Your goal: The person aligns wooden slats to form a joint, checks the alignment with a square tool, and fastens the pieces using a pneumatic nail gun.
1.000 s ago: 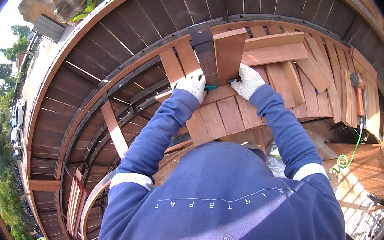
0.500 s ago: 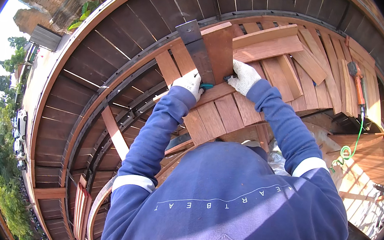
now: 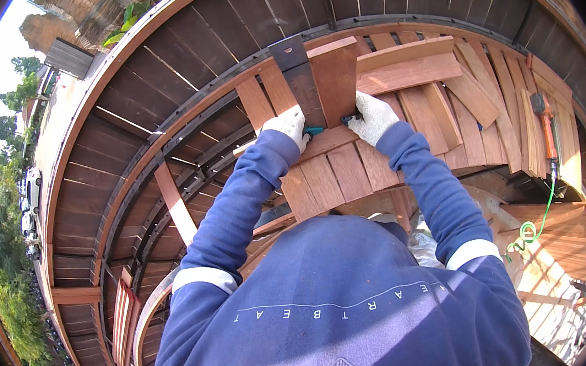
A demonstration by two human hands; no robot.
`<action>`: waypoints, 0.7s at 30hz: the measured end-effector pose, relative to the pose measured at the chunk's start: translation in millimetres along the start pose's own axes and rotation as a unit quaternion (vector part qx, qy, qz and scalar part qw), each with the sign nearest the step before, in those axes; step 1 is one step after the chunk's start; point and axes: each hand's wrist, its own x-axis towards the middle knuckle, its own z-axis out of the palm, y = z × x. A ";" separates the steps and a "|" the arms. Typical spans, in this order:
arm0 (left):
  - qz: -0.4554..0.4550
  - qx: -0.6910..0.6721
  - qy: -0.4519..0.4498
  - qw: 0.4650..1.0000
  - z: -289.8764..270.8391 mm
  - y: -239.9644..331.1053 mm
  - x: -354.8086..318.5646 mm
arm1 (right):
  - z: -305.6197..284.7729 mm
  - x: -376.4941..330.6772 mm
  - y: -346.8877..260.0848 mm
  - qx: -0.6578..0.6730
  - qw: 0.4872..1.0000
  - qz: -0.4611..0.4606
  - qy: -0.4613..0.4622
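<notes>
My left hand (image 3: pixel 287 125), in a white work glove, is closed at the near left corner of a dark flat board (image 3: pixel 306 88). A small teal thing (image 3: pixel 314 132) sticks out by its fingertips; its kind is not clear. My right hand (image 3: pixel 373 118), gloved too, is closed at the near right corner of a reddish-brown wooden board (image 3: pixel 334 76) beside the dark one. By those fingers shows a small dark thing (image 3: pixel 347 119), too small to name. Below both hands lies a crosswise wooden strip (image 3: pixel 327 144) over short planks (image 3: pixel 346 171).
Loose planks (image 3: pixel 407 79) are piled to the right. An orange power tool (image 3: pixel 546 124) lies farther right, with a green coiled hose (image 3: pixel 529 235). A curved dark slatted structure (image 3: pixel 200 45) runs round the far and left sides, with gaps in its framing.
The wooden board has tilted slightly, so more of its broad face shows. The dark board beside it has shifted a little. Both hands stay in nearly the same place.
</notes>
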 end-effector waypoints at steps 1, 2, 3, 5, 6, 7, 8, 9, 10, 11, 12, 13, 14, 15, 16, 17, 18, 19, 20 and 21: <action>-0.002 0.000 -0.005 1.000 -3.9 2.0 -0.9 | 0.9 -0.3 -0.4 -0.001 1.000 0.003 0.006; -0.004 0.000 -0.009 1.000 -8.4 4.2 -2.0 | 1.6 -0.3 -0.4 -0.003 1.000 0.006 0.012; -0.006 0.000 -0.013 1.000 -10.5 5.6 -2.2 | 2.8 -0.7 1.1 -0.007 1.000 0.006 0.014; -0.013 0.008 -0.020 1.000 -9.5 6.7 -0.2 | 6.9 -2.3 4.9 -0.014 1.000 0.005 0.019; -0.016 0.013 -0.023 1.000 -8.7 6.8 0.8 | 8.4 -2.5 6.1 -0.010 1.000 0.003 0.020; -0.014 0.013 -0.021 1.000 -8.0 6.8 1.9 | 9.6 -2.5 7.4 -0.006 1.000 0.002 0.021; -0.011 0.013 -0.019 1.000 -6.8 6.4 2.8 | 9.6 -2.1 5.6 -0.001 1.000 0.000 0.022; -0.009 0.013 -0.017 1.000 -4.8 6.0 3.2 | 9.5 -2.3 3.4 -0.012 1.000 0.002 0.023; 0.010 0.010 0.014 1.000 0.8 2.9 3.5 | 9.4 -2.7 0.7 -0.022 0.999 0.004 0.025; 0.028 0.007 0.045 0.999 5.1 -0.5 2.5 | 8.7 -3.2 -2.7 -0.032 0.999 0.007 0.026; 0.047 0.005 0.076 0.996 8.6 -2.8 2.2 | 8.1 -3.7 -4.6 -0.029 0.999 0.002 0.031; 0.043 0.004 0.075 0.996 11.7 -4.0 2.9 | 7.6 -4.2 -6.1 -0.026 0.999 -0.003 0.036; 0.040 0.004 0.073 0.997 9.7 -2.2 2.5 | 7.7 -4.7 -6.4 -0.022 0.999 -0.007 0.042; 0.037 0.004 0.072 0.997 8.8 -0.8 2.4 | 8.1 -5.0 -5.8 -0.020 0.999 -0.007 0.042; 0.033 0.001 0.065 0.997 9.0 -0.2 2.7 | 8.5 -5.3 -4.8 -0.018 0.999 -0.008 0.042; 0.028 0.000 0.060 0.998 8.5 0.1 3.5 | 9.0 -4.9 -3.9 -0.015 0.999 -0.010 0.043; 0.022 -0.002 0.055 0.998 8.0 0.3 4.4 | 10.2 -5.2 -2.1 -0.021 0.999 -0.009 0.045; 0.015 0.001 0.047 0.999 8.8 0.1 5.7 | 11.9 -6.0 0.3 -0.027 0.999 -0.008 0.047; 0.007 0.002 0.038 0.999 9.7 -0.1 6.7 | 11.5 -5.1 -3.0 -0.033 0.998 -0.007 0.048; -0.002 0.004 0.029 1.000 10.0 -0.1 7.4 | 10.1 -4.2 -6.4 -0.017 0.999 0.002 0.038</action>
